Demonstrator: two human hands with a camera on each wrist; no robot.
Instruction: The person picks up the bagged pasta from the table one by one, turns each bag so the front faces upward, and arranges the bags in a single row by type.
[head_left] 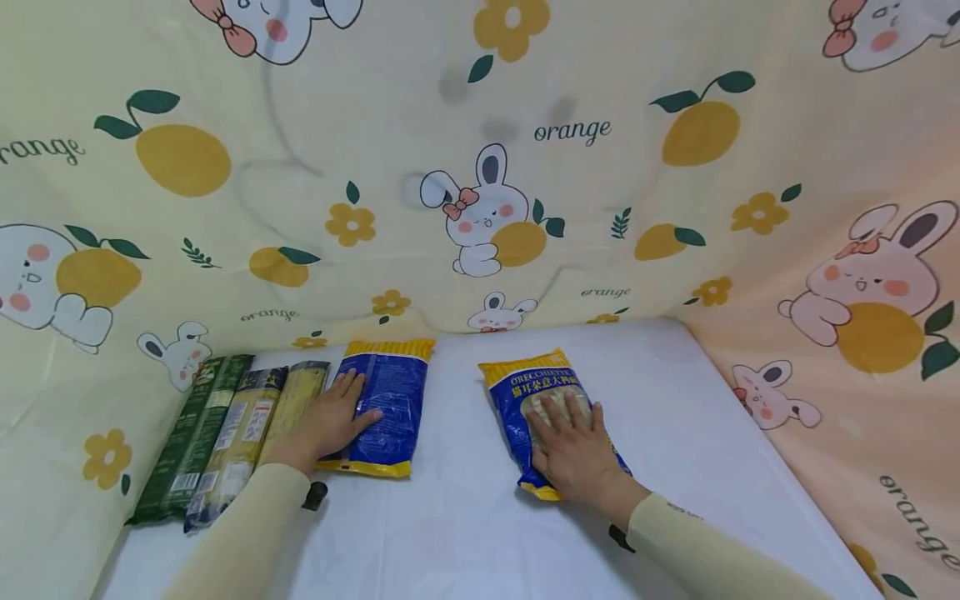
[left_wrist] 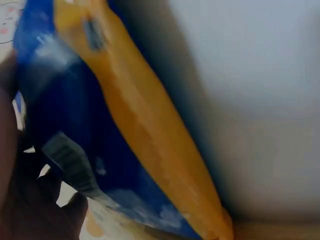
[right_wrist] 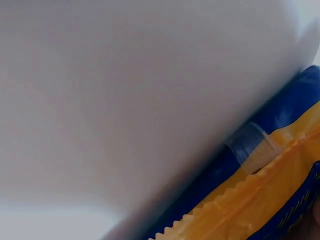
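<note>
My left hand (head_left: 330, 427) rests on a blue pasta bag (head_left: 396, 408) with yellow ends, its thumb spread across the printed face. In the left wrist view that pasta bag (left_wrist: 85, 100) shows a yellow end seam and a barcode label; dark fingers (left_wrist: 37, 200) are beside it. To the right, my right hand (head_left: 577, 450) lies spread over an orecchiette bag (head_left: 536, 383), which is blue and yellow and sits slightly tilted. Its serrated yellow edge and a piece of clear tape appear on the bag (right_wrist: 225, 215) in the right wrist view.
Left of the blue bag lie a yellow spaghetti pack (head_left: 300, 396), a clear noodle pack (head_left: 243, 433) with white labels, and green packs (head_left: 195, 442), side by side. They lie on a white table (head_left: 457, 533). A rabbit-and-orange printed cloth (head_left: 390, 108) hangs behind and at the sides.
</note>
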